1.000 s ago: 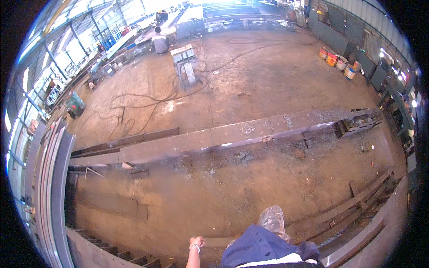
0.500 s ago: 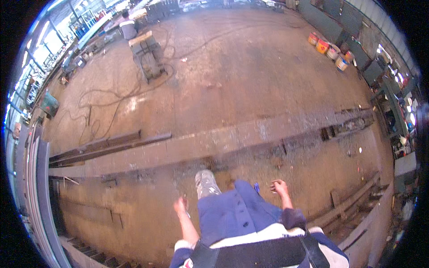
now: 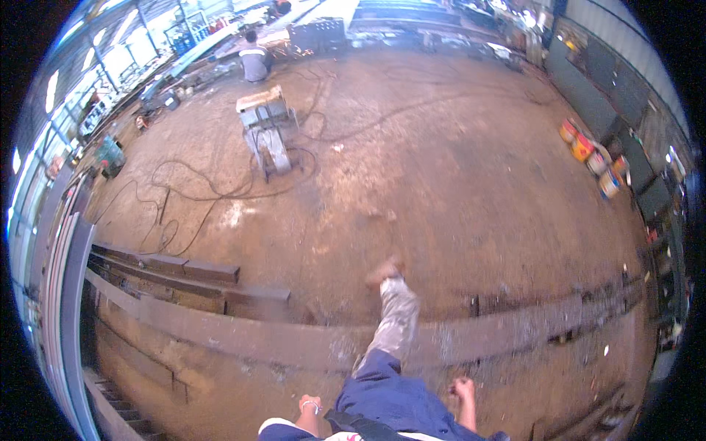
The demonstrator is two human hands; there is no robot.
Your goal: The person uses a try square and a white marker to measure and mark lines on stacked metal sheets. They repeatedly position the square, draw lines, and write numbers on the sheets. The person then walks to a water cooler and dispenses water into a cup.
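My left hand (image 3: 309,406) hangs low beside my hip, its grip loosely curled on nothing, a band at the wrist; my right hand (image 3: 462,389) swings free, grip half closed and empty; my leg (image 3: 393,323) crosses the long steel beam (image 3: 220,334) lying across the dirt floor (image 3: 456,184) just ahead of both hands.

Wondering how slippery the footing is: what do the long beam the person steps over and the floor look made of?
Long beam: apparently steel, dull dark-brown, rusty-looking, with straight flat edges. Floor: probably concrete, matte brown and dusty, patchy with stains; the exact surface stays uncertain.
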